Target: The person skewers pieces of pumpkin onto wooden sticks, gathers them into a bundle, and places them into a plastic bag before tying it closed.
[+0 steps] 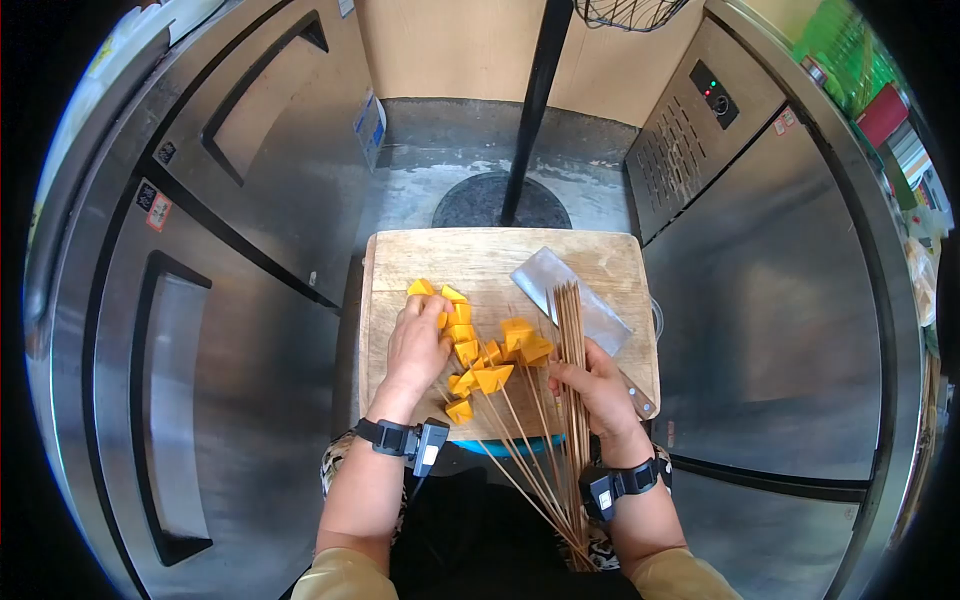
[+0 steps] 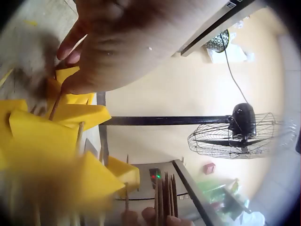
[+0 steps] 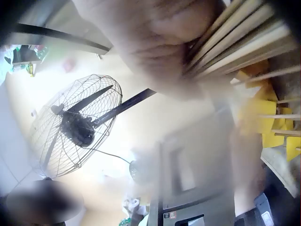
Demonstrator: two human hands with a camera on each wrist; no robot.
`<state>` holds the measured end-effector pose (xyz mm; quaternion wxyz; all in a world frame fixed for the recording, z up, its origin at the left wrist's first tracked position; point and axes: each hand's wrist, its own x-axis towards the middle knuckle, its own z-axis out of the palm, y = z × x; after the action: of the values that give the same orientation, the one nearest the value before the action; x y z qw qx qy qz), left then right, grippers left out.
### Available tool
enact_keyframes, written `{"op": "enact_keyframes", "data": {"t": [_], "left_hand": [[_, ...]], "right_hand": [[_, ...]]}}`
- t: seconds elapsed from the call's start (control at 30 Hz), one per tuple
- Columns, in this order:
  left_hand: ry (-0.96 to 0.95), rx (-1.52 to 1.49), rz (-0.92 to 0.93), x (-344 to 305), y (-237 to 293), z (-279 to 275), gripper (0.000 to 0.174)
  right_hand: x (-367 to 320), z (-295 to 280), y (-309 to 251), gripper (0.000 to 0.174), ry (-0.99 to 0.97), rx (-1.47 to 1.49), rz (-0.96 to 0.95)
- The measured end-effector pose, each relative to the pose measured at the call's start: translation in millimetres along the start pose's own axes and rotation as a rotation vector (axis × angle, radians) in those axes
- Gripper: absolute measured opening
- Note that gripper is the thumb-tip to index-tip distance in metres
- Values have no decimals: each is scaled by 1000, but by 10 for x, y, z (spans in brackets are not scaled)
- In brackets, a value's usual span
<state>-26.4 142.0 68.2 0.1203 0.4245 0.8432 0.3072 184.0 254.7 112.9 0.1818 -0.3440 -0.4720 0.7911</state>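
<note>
Nearest, several thin sticks (image 1: 515, 432) reach past the near edge of the wooden board (image 1: 430, 258), their upper ends among yellow chunks (image 1: 493, 378) left of the board's middle. By its right edge, the right hand (image 1: 600, 393) grips an upright bundle of bare skewers (image 1: 571, 335). Toward the left edge, the left hand (image 1: 416, 345) has thumb and fingers curled about a single chunk (image 1: 442, 320). A knife (image 1: 601, 312) lies behind the bundle, blade toward the far edge. Beyond that stands a black pole (image 1: 533, 120).

The step in hand appears to be threading chunks onto sticks, with many bare ones left. The next move likely calls for steadying the pinched chunk and meeting it squarely with a skewer point, clear of the fingers.
</note>
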Motion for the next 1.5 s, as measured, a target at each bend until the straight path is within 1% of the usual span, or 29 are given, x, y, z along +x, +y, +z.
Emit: {"op": "enact_keyframes", "data": {"t": [0.07, 0.17, 0.27, 0.37, 0.47, 0.57, 0.6, 0.7, 0.73, 0.83, 0.93, 0.97, 1.07, 1.13, 1.23, 1.33, 1.43, 1.5], "left_hand": [[-88, 56, 8, -6, 25, -30, 34], [-73, 65, 24, -20, -21, 17, 31], [-36, 155, 54, -27, -32, 85, 29], [-22, 207, 80, -48, -12, 85, 28], [98, 177, 128, -52, -2, -15, 24], [100, -204, 26, 14, -102, -140, 22], [67, -521, -92, 40, -184, -161, 20], [-58, -1037, -266, 31, -223, -252, 18], [-60, -1133, -280, 17, -207, -246, 21], [-80, -1412, -408, -28, 90, -374, 29], [-217, -1610, -444, -20, 75, -299, 35], [-238, -1646, -442, -13, 55, -267, 32], [-288, -1730, -438, 0, 46, -201, 26], [-309, -1755, -444, 0, 68, -190, 22], [-256, -1729, -457, -4, 114, -154, 17], [-252, -1726, -416, -11, 101, -105, 16], [-186, -1725, -396, 0, 123, -75, 16], [-105, -1745, -428, 7, 184, -74, 17]], "right_hand": [[12, -1, -15, 19, -62, -1, 31], [58, -39, 49, 16, -161, 41, 82], [42, -15, 57, 15, -114, 20, 62], [29, 12, 58, 17, -113, 13, 91], [35, 18, 60, 22, -117, 10, 84], [45, 34, 62, 26, -123, 8, 56], [73, 73, 80, 27, -131, 5, 52], [92, 71, 144, 29, -162, 0, 70], [85, 63, 145, 29, -174, 4, 95], [79, 120, 142, 28, -180, 19, 144], [63, 191, 112, 28, -174, 35, 179], [68, 224, 101, 28, -173, 40, 190], [90, 319, 103, 21, -158, 59, 168], [135, 271, 165, 16, -176, -13, 174], [151, 274, 187, 11, -190, -32, 172], [138, 280, 197, 10, -194, -24, 169], [128, 288, 195, 10, -203, 21, 166], [132, 292, 194, 11, -214, 35, 169]]}}
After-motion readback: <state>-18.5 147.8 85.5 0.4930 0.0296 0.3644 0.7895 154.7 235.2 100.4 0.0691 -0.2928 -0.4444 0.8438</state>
